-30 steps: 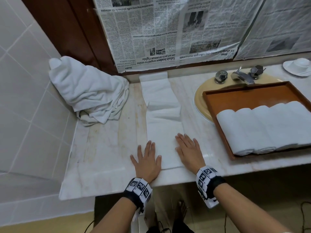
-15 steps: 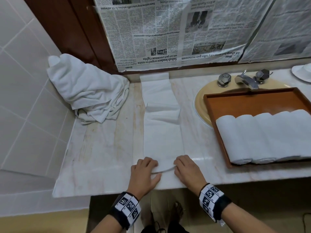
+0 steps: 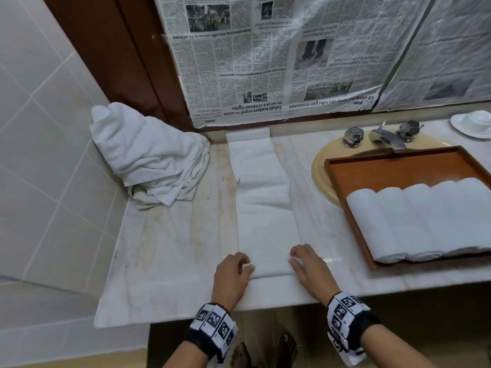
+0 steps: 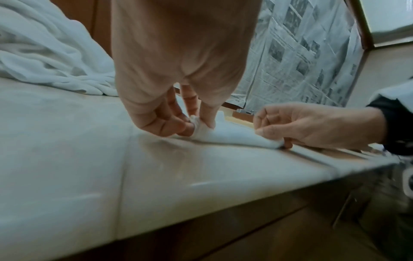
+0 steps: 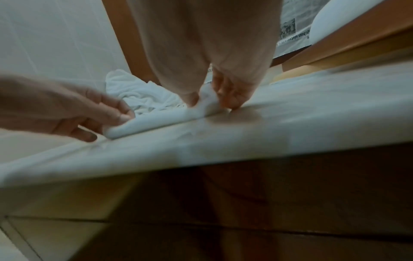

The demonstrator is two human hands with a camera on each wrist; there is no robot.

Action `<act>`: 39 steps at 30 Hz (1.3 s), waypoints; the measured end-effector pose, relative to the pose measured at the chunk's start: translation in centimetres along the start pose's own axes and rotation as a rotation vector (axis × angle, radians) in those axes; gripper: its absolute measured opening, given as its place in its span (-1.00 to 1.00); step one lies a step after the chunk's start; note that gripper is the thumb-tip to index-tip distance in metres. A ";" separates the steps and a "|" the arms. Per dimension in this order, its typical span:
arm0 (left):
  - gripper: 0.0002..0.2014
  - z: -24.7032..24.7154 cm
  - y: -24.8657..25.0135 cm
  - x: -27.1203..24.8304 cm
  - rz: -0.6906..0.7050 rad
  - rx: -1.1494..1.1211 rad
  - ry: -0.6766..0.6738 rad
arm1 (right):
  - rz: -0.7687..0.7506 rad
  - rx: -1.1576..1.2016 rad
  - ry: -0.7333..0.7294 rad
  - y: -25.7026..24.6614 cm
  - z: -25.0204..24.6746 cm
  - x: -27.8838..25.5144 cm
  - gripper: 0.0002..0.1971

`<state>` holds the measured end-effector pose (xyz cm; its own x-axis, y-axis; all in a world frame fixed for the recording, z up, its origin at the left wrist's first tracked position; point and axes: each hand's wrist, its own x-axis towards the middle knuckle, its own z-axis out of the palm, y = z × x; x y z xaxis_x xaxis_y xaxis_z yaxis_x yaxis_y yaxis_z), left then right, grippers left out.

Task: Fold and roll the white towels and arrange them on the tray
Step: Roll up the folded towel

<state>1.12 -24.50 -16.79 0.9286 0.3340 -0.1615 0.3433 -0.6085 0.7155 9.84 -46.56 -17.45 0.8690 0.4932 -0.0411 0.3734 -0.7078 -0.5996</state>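
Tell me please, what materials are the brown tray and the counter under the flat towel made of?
Brown rectangular tray: seemingly wood, smooth semi-gloss, reddish surface with raised rim. Pale counter: probably polished marble or similar stone, with faint veins, reflections and seams.

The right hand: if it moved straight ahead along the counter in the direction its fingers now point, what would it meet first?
Probably only more of the folded towel strip it pinches. The right hand points toward the newspaper-covered wall; the wooden tray lies off to its right, likely clear of that line.

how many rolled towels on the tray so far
5, side by side along the near edge of the tray; the leftmost is fully visible, the rightmost runs past the frame, so more may be hidden.
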 end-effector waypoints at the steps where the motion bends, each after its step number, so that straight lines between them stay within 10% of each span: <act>1: -0.93 0.2 0.1 0.2 0.008 0.019 0.013 | -0.011 -0.084 0.027 -0.1 0.3 -0.1 -0.87; 6: -0.89 1.0 0.4 0.2 0.140 0.321 0.022 | -0.232 -0.511 0.092 -1.0 0.7 -0.2 -0.79; 18: -0.71 2.3 1.0 -1.7 0.346 0.576 0.034 | -0.283 -0.584 -0.080 -1.4 0.2 0.2 -0.76; 28: -0.72 1.4 1.0 -1.2 0.094 0.241 -0.080 | 0.016 0.211 -0.229 0.4 -3.0 0.1 -0.78; 39: -0.92 1.2 0.7 -0.8 0.050 0.109 -0.046 | -0.282 -0.282 -0.100 0.9 -1.3 -2.3 -0.70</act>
<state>0.75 -26.04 -16.99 0.9496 0.2693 -0.1602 0.3072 -0.6988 0.6460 8.61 -48.98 -16.82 0.6887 0.7250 0.0075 0.6793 -0.6417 -0.3561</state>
